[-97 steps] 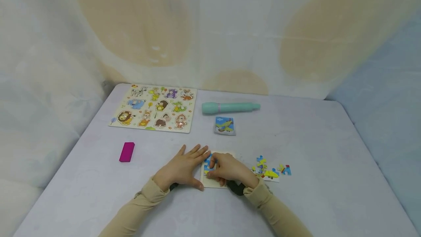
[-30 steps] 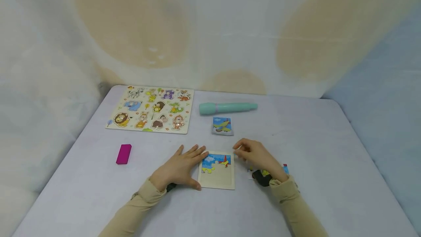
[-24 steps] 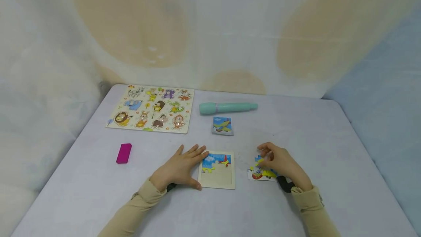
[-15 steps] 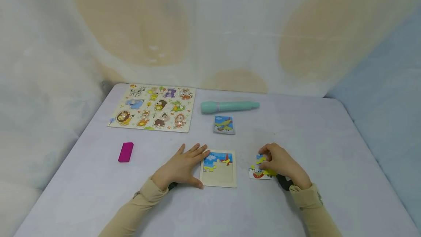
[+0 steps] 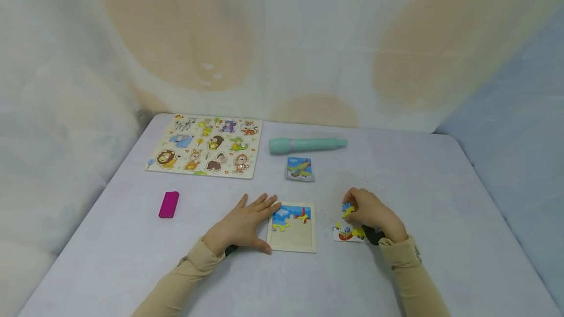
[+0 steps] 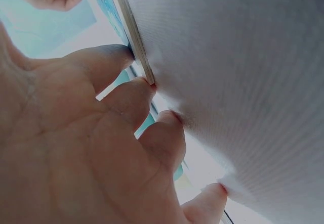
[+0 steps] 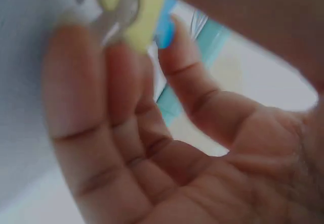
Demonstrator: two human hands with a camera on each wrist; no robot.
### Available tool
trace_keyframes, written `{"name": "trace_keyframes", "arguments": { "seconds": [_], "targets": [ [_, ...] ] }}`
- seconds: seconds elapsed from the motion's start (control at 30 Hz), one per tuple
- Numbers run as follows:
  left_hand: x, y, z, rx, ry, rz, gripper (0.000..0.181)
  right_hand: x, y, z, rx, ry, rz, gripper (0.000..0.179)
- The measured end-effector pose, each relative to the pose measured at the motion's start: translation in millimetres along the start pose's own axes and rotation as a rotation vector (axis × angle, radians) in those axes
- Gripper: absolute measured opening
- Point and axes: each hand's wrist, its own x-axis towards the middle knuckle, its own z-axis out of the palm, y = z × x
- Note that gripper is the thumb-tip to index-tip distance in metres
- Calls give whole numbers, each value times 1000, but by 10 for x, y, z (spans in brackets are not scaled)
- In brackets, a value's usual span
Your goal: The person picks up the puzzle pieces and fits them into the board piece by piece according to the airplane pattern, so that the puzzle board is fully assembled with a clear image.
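My left hand [image 5: 244, 224] lies flat with fingers spread, its fingertips at the left edge of a small wooden puzzle tray [image 5: 293, 248]. Joined blue, yellow and red pieces [image 5: 286, 212] fill the tray's upper part; bare wood shows below. To the right, my right hand [image 5: 373, 212] pinches a blue-and-yellow jigsaw piece [image 5: 348, 209] between thumb and fingers. Under that hand lie several loose jigsaw pieces [image 5: 345, 234], partly hidden by it. In the right wrist view the held piece [image 7: 144, 16] is blurred at the fingertips.
A small picture of a yellow airplane [image 5: 300, 169] lies beyond the tray, with a mint-green tube [image 5: 308, 145] behind it. At the back left is an animal puzzle board [image 5: 204, 146]; a magenta block [image 5: 169, 204] lies in front of it.
My right hand has moved right from over the tray to the loose pieces and lifted a blue-and-yellow jigsaw piece. The left hand has stayed at the tray's edge.
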Motion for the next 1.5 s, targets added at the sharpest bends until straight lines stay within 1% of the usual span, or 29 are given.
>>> {"name": "trace_keyframes", "arguments": {
  "seconds": [0.07, 0.17, 0.2, 0.3, 0.4, 0.47, 0.5, 0.57, 0.63, 0.73, 0.93, 1.1, 1.2, 1.3, 1.4, 1.47, 1.5],
  "targets": [
    [2, -4, 4, 0, 4, -1, 109, 8, -46, -5, 2, 24, -29, 15],
    [3, -8, 9, 0, 12, -2, 109, 60, -153, 6, 47, 18, -80, 7],
    [1, -9, 9, -1, 13, -2, 108, 87, -195, 20, 70, 2, -95, 7],
    [2, -8, 8, -1, 10, -5, 109, 188, -318, 106, 149, -87, -144, 6],
    [-3, -3, 6, -4, 5, -8, 109, 305, -422, 254, 239, -179, -158, 8],
    [-6, 0, 6, -4, 3, -13, 109, 367, -478, 363, 299, -215, -151, 11],
    [-8, 0, 9, -3, 3, -12, 109, 390, -502, 414, 324, -219, -141, 13],
    [-5, -5, 18, 1, -2, -15, 110, 418, -542, 508, 348, -197, -125, 17],
    [-4, -14, 28, 8, -3, -17, 110, 426, -580, 574, 339, -155, -113, 21],
    [1, -29, 42, 14, -1, -15, 110, 425, -631, 635, 282, -89, -106, 26],
    [10, -34, 38, 9, 8, -1, 109, 384, -707, 674, 178, 5, -87, 26],
    [4, -19, 18, 0, 11, -1, 109, 379, -712, 726, 66, 69, -65, 28],
    [17, -13, 23, 3, 15, 4, 108, 379, -699, 728, 34, 69, -63, 26],
    [15, -23, 26, 1, 12, 18, 108, 373, -714, 724, 38, 64, -53, 24],
    [35, -19, 43, 7, 6, 5, 109, 366, -691, 710, 41, 61, -55, 24],
    [37, -16, 49, 11, 0, -15, 109, 369, -652, 701, 61, 44, -88, 24],
    [38, -13, 54, 10, -3, -21, 110, 367, -619, 685, 89, 20, -114, 23]
  ]
}}
